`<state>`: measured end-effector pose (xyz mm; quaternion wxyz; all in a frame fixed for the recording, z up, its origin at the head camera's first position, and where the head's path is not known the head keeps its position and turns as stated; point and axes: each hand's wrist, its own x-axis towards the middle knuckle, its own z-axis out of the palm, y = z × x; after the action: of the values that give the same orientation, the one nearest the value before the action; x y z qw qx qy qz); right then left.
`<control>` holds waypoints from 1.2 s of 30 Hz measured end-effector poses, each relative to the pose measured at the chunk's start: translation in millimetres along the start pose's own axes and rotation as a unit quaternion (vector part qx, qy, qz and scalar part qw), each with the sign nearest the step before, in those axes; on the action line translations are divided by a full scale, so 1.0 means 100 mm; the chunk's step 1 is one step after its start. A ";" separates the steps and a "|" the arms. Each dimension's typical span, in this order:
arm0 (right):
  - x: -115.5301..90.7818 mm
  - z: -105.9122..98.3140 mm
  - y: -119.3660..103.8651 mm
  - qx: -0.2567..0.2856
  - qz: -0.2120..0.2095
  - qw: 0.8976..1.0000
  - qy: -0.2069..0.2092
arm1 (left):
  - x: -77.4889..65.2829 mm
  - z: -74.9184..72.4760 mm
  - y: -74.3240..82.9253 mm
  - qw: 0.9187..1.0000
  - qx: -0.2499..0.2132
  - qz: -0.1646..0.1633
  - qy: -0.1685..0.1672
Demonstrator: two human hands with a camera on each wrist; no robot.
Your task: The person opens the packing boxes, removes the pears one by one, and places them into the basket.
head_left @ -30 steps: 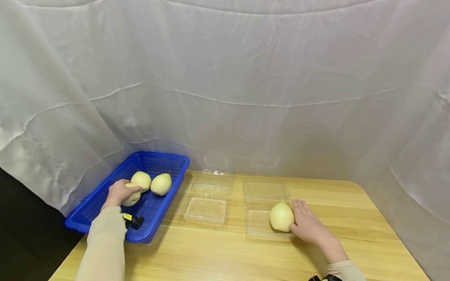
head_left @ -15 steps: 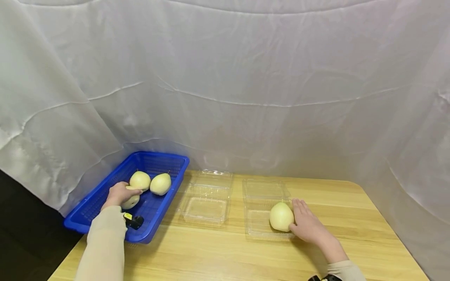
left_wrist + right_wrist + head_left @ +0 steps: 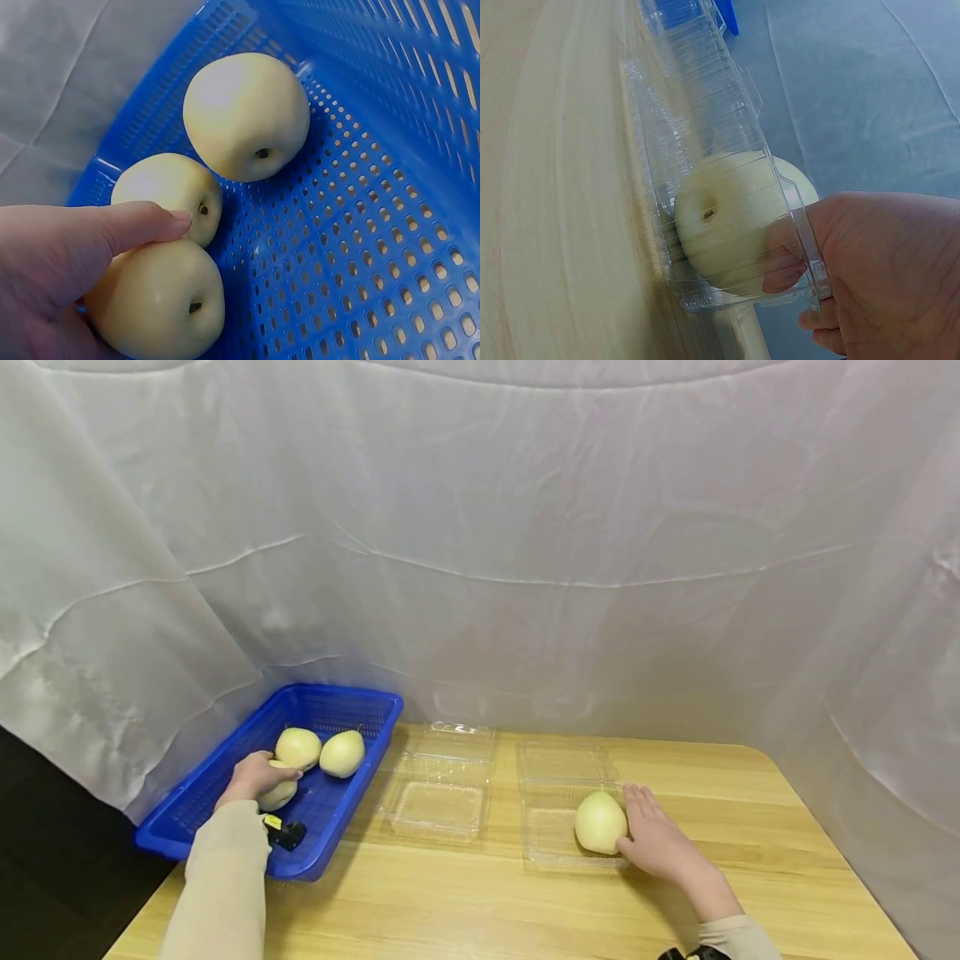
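Note:
Inside the blue plastic basket (image 3: 348,797), my left hand (image 3: 255,774) grips a pale yellow pear (image 3: 161,300), its thumb laid across the top. Two more pears, one (image 3: 169,187) right beside the gripped one and another (image 3: 247,116) farther along, rest on the basket floor. At the right, a single pear (image 3: 600,823) stands in an open clear plastic container (image 3: 547,852). My right hand (image 3: 656,835) holds that container's right wall, thumb inside against the pear and fingers outside. The plastic partly blurs the thumb in the right wrist view.
A second open clear container (image 3: 438,810) stands between the basket and the first one, lid folded back. The wooden table (image 3: 480,910) carries everything. A grey-white curtain (image 3: 525,568) hangs behind and along the sides.
My left hand and its pear have shifted very slightly down and left within the basket, and the pear beside it has settled a little left. My right hand stays in place.

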<state>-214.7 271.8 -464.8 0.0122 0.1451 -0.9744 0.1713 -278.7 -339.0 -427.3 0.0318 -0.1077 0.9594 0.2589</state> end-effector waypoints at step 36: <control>-0.02 -0.02 -0.03 -0.001 0.004 1.000 -0.002 | -0.08 -0.09 0.07 0.999 -0.035 -0.016 -0.026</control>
<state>-212.3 270.0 -461.5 0.0096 0.1417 -0.9751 0.1703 -272.6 -336.6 -414.9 0.0569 -0.1177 0.9467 0.2945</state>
